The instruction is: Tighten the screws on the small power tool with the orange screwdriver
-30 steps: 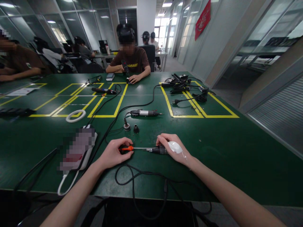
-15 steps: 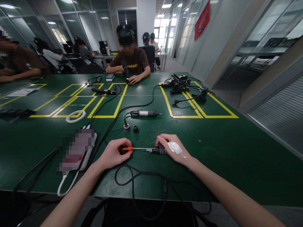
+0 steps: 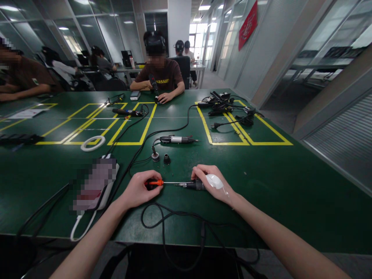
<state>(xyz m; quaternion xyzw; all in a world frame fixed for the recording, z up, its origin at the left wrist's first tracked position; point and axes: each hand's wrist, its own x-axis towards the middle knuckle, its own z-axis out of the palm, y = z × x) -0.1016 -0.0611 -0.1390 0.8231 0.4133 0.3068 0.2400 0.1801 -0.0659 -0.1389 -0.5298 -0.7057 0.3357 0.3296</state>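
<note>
Partly hidden, screwdriver (image 3: pixel 162 182) handle, tool (image 3: pixel 195 185) body

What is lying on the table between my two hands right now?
In the head view, only the thin metal shaft of the orange-handled screwdriver spans from the left hand to the black tool in the right hand.

We sit at a long green workbench in a glass-walled workshop.

We see the matte green table top (image 3: pixel 290 201) marked with rectangles of yellow tape (image 3: pixel 244 142). Dark-framed glass partitions (image 3: pixel 95 27) line the left side and reflect rectangular ceiling lights (image 3: pixel 205 6); a white square column (image 3: pixel 178 21) stands behind the table's far end. On our right a pale grey wall (image 3: pixel 270 46) carries a hanging red banner (image 3: pixel 248 24), and a grey floor corridor (image 3: pixel 212 79) runs toward bright daylight windows (image 3: pixel 197 33).
</note>
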